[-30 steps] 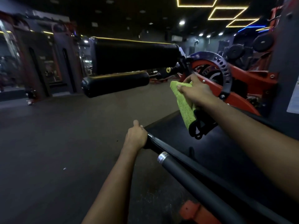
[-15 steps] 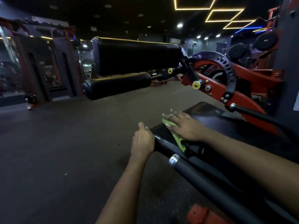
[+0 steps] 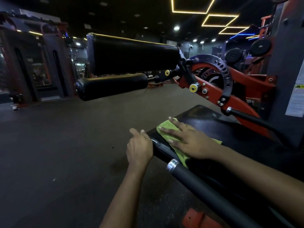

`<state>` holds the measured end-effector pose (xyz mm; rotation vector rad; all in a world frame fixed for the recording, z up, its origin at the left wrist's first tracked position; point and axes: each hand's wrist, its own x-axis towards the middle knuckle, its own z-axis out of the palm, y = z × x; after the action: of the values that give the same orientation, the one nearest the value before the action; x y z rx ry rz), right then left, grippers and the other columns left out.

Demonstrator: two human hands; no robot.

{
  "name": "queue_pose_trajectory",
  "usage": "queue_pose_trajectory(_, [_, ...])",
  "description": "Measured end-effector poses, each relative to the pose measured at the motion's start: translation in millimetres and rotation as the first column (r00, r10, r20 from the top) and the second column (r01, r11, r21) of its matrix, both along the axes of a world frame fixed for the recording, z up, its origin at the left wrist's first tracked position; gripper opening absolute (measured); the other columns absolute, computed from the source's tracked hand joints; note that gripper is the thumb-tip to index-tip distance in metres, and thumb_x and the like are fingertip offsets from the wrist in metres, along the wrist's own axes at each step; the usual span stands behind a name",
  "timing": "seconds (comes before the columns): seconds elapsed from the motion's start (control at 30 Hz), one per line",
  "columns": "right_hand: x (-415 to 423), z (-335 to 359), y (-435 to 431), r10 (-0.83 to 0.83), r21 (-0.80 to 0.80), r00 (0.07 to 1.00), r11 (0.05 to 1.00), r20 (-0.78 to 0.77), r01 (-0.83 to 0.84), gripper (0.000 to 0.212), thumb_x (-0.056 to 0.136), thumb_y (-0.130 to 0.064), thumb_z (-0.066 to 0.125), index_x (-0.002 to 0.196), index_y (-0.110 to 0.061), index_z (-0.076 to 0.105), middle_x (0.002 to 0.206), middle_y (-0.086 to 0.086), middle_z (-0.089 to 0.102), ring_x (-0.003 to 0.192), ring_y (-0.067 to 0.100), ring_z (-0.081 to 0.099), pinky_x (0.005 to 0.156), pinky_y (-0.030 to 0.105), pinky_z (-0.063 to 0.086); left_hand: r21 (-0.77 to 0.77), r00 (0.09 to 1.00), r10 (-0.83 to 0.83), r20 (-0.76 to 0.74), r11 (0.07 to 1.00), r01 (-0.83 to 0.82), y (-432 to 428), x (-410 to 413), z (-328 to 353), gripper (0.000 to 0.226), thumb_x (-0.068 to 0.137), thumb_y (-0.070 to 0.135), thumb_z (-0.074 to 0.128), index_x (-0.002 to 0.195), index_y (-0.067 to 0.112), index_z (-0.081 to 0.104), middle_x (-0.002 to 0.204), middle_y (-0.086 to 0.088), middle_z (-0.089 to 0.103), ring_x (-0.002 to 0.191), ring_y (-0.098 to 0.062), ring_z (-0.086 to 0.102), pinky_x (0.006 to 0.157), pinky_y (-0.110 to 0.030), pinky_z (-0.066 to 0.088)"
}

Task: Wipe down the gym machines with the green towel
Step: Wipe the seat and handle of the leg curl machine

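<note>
Dim gym, black padded vinyl seat (image 3: 205, 119). My right hand (image 3: 189, 140) lies flat, pressing the green cloth towel (image 3: 166, 129); my left hand (image 3: 139, 147) rests relaxed against the seat edge. Mid-wipe; next, probably a sweep across the bare far end.

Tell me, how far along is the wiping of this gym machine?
Done: nothing shows as finished; cleanliness can't be judged in this dim light. In hand: the right hand presses the green towel flat on the black seat pad, the left hand resting on its edge. Remaining: the two roller pads, red frame and black handle, away from the towel.
</note>
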<state>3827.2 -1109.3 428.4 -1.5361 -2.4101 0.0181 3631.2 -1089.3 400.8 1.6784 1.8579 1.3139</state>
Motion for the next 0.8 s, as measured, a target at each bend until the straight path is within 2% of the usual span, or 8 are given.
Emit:
queue_pose_trajectory(0.1, [-12, 4, 15, 0.008, 0.019, 1.000, 1.000, 0.001, -0.009, 0.053, 0.090, -0.076, 0.012, 0.144, -0.074, 0.010, 0.171, -0.015, 0.000, 0.154, 0.029, 0.020, 0.118, 0.057, 0.031, 0.021, 0.999, 0.035, 0.017, 0.999, -0.036, 2, 1, -4, 0.030, 0.108, 0.035, 0.029, 0.114, 0.006, 0.035, 0.112, -0.030, 0.064, 0.106, -0.048, 0.059, 0.083, -0.045, 0.041])
queue_pose_trajectory(0.2, [-25, 11, 49, 0.009, 0.006, 1.000, 1.000, 0.022, -0.009, 0.045, 0.103, -0.062, 0.025, 0.148, -0.065, 0.026, 0.169, -0.009, 0.015, 0.152, 0.029, 0.026, 0.120, 0.053, 0.028, 0.040, 0.999, 0.038, 0.037, 0.998, -0.040, 3, 2, -7, 0.031, 0.108, 0.036, 0.028, 0.113, 0.007, 0.034, 0.111, -0.031, 0.064, 0.105, -0.049, 0.059, 0.086, -0.048, 0.044])
queue_pose_trajectory(0.37, [-57, 36, 97, 0.056, -0.140, 0.995, 0.989, 0.085, -0.044, 0.040, 0.102, -0.057, 0.034, 0.136, -0.052, 0.056, 0.153, -0.008, 0.048, 0.141, 0.024, 0.044, 0.115, 0.053, 0.034, 0.027, 0.997, 0.042, 0.063, 0.999, -0.044, 2, -1, -11, 0.035, 0.107, 0.038, 0.027, 0.118, 0.005, 0.033, 0.114, -0.033, 0.061, 0.107, -0.050, 0.057, 0.092, -0.052, 0.045])
queue_pose_trajectory(0.43, [-55, 31, 92, 0.048, -0.081, 0.996, 0.996, 0.073, -0.042, 0.040, 0.102, -0.057, 0.034, 0.136, -0.054, 0.054, 0.154, -0.012, 0.046, 0.141, 0.024, 0.043, 0.113, 0.053, 0.036, 0.020, 0.997, 0.040, 0.069, 0.999, -0.041, -1, -2, -12, 0.033, 0.107, 0.038, 0.028, 0.115, 0.007, 0.034, 0.112, -0.031, 0.061, 0.106, -0.050, 0.057, 0.092, -0.053, 0.045])
queue_pose_trajectory(0.53, [-29, 12, 49, 0.105, 0.025, 0.994, 0.994, 0.024, -0.105, 0.046, 0.101, -0.063, 0.026, 0.147, -0.061, 0.032, 0.167, -0.015, 0.021, 0.151, 0.026, 0.026, 0.117, 0.056, 0.031, 0.019, 0.998, 0.021, 0.057, 1.000, -0.023, -6, -5, -10, 0.026, 0.107, 0.037, 0.028, 0.107, 0.011, 0.035, 0.106, -0.027, 0.062, 0.102, -0.048, 0.057, 0.089, -0.052, 0.046])
queue_pose_trajectory(0.63, [-3, 3, 15, 0.144, -0.004, 0.989, 0.990, 0.041, -0.144, 0.048, 0.105, -0.059, 0.027, 0.152, -0.062, 0.017, 0.170, -0.019, -0.002, 0.155, 0.026, 0.012, 0.118, 0.057, 0.030, 0.016, 1.000, -0.006, 0.027, 1.000, 0.005, -7, -7, -7, 0.024, 0.108, 0.035, 0.028, 0.103, 0.012, 0.034, 0.101, -0.026, 0.061, 0.097, -0.046, 0.057, 0.085, -0.050, 0.046])
queue_pose_trajectory(0.7, [-2, 2, 14, 0.136, 0.006, 0.989, 0.991, 0.060, -0.137, 0.049, 0.105, -0.059, 0.027, 0.152, -0.063, 0.014, 0.170, -0.018, -0.002, 0.155, 0.028, 0.013, 0.116, 0.058, 0.032, 0.017, 1.000, -0.023, -0.001, 1.000, 0.023, -7, -6, -5, 0.023, 0.108, 0.034, 0.028, 0.102, 0.012, 0.033, 0.097, -0.025, 0.060, 0.096, -0.047, 0.057, 0.081, -0.047, 0.045])
queue_pose_trajectory(0.8, [-26, 13, 41, 0.132, 0.001, 0.990, 0.991, 0.049, -0.132, 0.049, 0.099, -0.066, 0.025, 0.148, -0.063, 0.023, 0.168, -0.013, 0.017, 0.152, 0.027, 0.023, 0.116, 0.057, 0.032, 0.007, 0.998, -0.046, -0.043, 0.999, 0.046, -7, -9, -5, 0.023, 0.108, 0.034, 0.029, 0.100, 0.013, 0.032, 0.098, -0.026, 0.061, 0.096, -0.048, 0.057, 0.080, -0.046, 0.043])
